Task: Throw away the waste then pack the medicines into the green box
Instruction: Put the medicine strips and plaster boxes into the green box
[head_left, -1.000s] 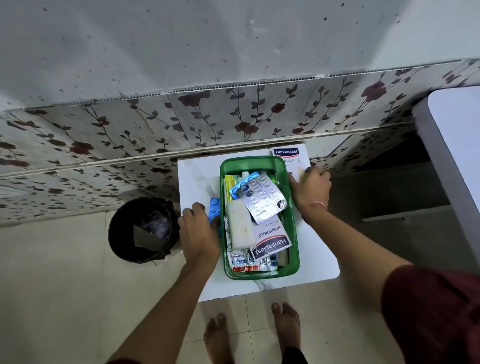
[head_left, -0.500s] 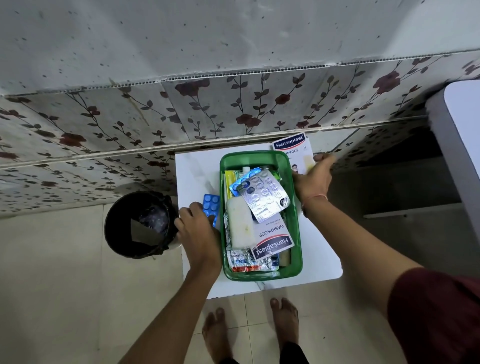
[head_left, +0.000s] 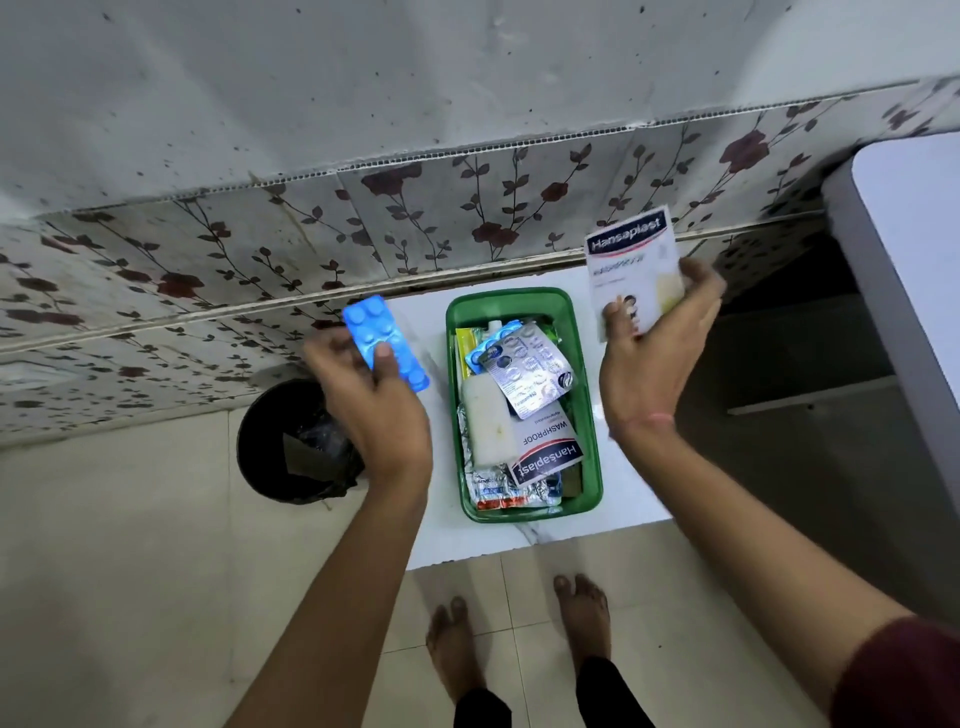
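A green box (head_left: 589, 410) stands on a small white table (head_left: 628, 499). Inside it lie a silver blister strip (head_left: 530, 364), a white pad, a Hansaplast packet (head_left: 545, 454) and foil sachets. My left hand (head_left: 374, 410) is raised left of the box and grips a blue blister pack (head_left: 382, 340). My right hand (head_left: 649, 358) is raised right of the box and holds a white Hansaplast packet (head_left: 631, 265) upright above the table's far right corner.
A black waste bin (head_left: 296, 441) with a bag and scraps stands on the floor left of the table. A flowered tile wall runs behind. A white counter edge (head_left: 893, 291) juts in at the right. My bare feet (head_left: 519, 639) are on the tiles below the table.
Both hands have lifted off the table: the left raised the blue blister pack, the right picked up the Hansaplast packet from the far corner. The box has not moved.
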